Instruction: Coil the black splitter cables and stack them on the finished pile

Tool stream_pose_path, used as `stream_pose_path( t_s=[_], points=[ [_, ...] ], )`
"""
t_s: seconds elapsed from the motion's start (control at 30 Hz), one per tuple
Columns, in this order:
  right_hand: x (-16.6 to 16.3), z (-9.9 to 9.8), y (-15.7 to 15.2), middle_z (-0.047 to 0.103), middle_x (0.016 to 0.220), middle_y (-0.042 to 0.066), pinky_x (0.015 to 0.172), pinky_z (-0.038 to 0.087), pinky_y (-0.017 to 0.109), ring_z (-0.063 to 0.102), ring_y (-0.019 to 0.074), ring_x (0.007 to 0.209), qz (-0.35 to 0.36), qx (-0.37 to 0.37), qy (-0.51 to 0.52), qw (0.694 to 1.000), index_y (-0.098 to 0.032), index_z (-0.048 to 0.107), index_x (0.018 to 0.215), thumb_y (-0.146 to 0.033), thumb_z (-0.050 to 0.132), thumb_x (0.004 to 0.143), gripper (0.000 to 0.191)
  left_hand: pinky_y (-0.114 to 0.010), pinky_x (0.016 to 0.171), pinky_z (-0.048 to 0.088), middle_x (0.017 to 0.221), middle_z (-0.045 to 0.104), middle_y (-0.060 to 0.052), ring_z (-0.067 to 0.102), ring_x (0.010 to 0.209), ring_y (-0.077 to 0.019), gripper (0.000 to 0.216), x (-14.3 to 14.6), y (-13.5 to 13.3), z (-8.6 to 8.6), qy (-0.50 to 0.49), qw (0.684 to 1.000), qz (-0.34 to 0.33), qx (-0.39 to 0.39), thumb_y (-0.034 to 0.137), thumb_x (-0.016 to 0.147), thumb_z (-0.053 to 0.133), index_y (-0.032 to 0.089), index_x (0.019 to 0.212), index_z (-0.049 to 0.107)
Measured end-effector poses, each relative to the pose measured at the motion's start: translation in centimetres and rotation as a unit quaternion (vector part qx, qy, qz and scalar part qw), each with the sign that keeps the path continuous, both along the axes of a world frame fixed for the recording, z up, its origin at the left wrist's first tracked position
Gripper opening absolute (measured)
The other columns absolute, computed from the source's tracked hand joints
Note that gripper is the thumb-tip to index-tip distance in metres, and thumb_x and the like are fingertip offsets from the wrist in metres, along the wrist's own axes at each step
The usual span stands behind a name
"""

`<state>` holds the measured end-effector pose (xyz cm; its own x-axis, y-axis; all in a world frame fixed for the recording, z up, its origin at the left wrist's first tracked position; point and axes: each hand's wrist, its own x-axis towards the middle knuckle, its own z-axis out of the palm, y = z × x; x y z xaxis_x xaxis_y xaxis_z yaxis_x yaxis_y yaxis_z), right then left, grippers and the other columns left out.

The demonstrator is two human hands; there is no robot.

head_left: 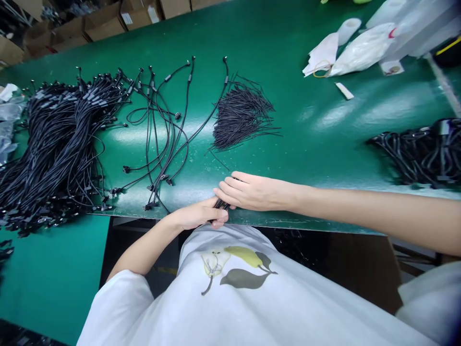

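Holding a bundle of dark cable (220, 204) in the left hand (207, 213), thumb pressed on top, at the near edge of the table (295, 129). Covering the far end with the right hand (245, 191), fingertips hidden; cannot tell whether that grip is clenched. Seeing only a short stretch, slanting away. Beyond both hands, nearer the right: a pile of thin black ties (242, 115).

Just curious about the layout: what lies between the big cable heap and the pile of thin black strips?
In the head view, loose black cables lie spread on the green table between them.
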<state>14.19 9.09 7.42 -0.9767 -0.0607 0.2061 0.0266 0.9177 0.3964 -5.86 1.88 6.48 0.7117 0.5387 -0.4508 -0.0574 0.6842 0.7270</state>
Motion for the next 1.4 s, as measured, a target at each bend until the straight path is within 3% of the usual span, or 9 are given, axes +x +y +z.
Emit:
stream_pose_path(
  t_s=[0.2,0.47,0.6,0.7,0.9,1.03,1.13,1.3,1.4],
  points=[
    [-0.2,1.2,0.5,0.053,0.071,0.002,0.057,0.032,0.029,0.044,0.0158,0.065,0.055,-0.012,-0.018,0.998,-0.019,0.057,0.084,-0.015,0.036,0.097,0.025,-0.027,0.062,0.035,0.067,0.050,0.000,0.047,0.060,-0.0112,0.039,-0.6,0.1,-0.1,-0.020,1.000,-0.010,-0.013,0.049,0.087,0.056,0.011,0.095,0.057],
    [-0.5,2.5,2.3,0.060,0.084,0.001,0.075,0.042,0.030,0.052,0.0153,0.076,0.108,-0.047,-0.011,0.993,-0.022,0.060,0.087,-0.013,0.035,0.097,0.029,-0.023,0.052,0.035,0.065,0.043,0.002,0.042,0.053,-0.0086,0.039,0.6,-0.5,0.1,-0.120,0.979,0.050,-0.154,0.044,0.074,0.075,0.009,0.087,0.064],
    [-0.7,1.8,1.3,0.061,0.117,0.006,0.091,0.041,0.037,0.052,0.0188,0.109,0.003,-0.122,0.068,0.990,-0.018,0.058,0.115,-0.007,0.033,0.094,0.034,-0.021,0.055,0.040,0.064,0.042,0.003,0.042,0.056,-0.0085,0.028,1.1,0.1,-0.2,-0.065,0.951,0.298,-0.042,0.038,0.079,0.072,0.014,0.076,0.058],
    [-2.2,-0.1,-1.2,0.061,0.117,0.011,0.076,0.043,0.035,0.056,0.0207,0.096,-0.126,-0.178,0.139,0.966,-0.016,0.053,0.124,-0.019,0.038,0.097,0.031,-0.019,0.063,0.043,0.071,0.047,0.001,0.048,0.064,-0.0088,0.017,0.9,1.3,-1.0,-0.073,0.886,0.459,0.009,0.031,0.088,0.062,0.015,0.083,0.059],
    [-6.0,-4.2,-4.5,0.059,0.075,0.004,0.059,0.034,0.032,0.053,0.0165,0.067,-0.163,-0.168,0.191,0.953,-0.016,0.057,0.114,-0.016,0.042,0.095,0.024,-0.020,0.069,0.045,0.074,0.048,0.000,0.051,0.068,-0.0094,0.019,0.5,2.2,-1.5,-0.115,0.869,0.481,0.014,0.027,0.094,0.050,0.014,0.090,0.063],
    [-6.3,-3.9,-3.7,0.062,0.084,0.007,0.061,0.037,0.032,0.056,0.0176,0.070,-0.207,-0.246,0.182,0.929,-0.014,0.055,0.117,-0.027,0.043,0.098,0.026,-0.017,0.063,0.044,0.077,0.049,-0.001,0.051,0.070,-0.0094,0.021,0.6,2.0,-1.4,-0.089,0.877,0.470,0.053,0.030,0.093,0.051,0.013,0.096,0.064],
    [-6.1,-3.1,-3.2,0.064,0.081,0.006,0.062,0.041,0.029,0.060,0.0172,0.070,-0.214,-0.400,0.215,0.865,-0.016,0.056,0.103,-0.024,0.040,0.097,0.018,-0.016,0.049,0.039,0.078,0.049,-0.001,0.050,0.064,-0.0087,0.021,0.8,1.9,-1.5,-0.062,0.884,0.460,0.047,0.033,0.092,0.054,0.014,0.098,0.063],
    [-6.0,-2.9,-3.7,0.059,0.068,-0.004,0.054,0.044,0.023,0.055,0.0102,0.052,-0.190,-0.754,0.286,0.560,-0.021,0.044,0.101,-0.031,0.038,0.097,0.012,-0.020,0.044,0.039,0.079,0.049,0.002,0.043,0.051,-0.0082,0.026,0.7,2.1,-1.6,-0.005,0.893,0.446,0.058,0.043,0.090,0.053,0.020,0.102,0.057],
    [-5.0,-2.6,-3.2,0.058,0.065,-0.005,0.056,0.044,0.023,0.053,0.0098,0.051,-0.195,-0.747,0.246,0.586,-0.020,0.050,0.098,-0.029,0.042,0.094,0.013,-0.019,0.054,0.041,0.075,0.044,0.002,0.044,0.059,-0.0083,0.024,0.5,2.2,-1.8,0.003,0.886,0.455,0.086,0.041,0.088,0.059,0.018,0.093,0.055]
  ],
)
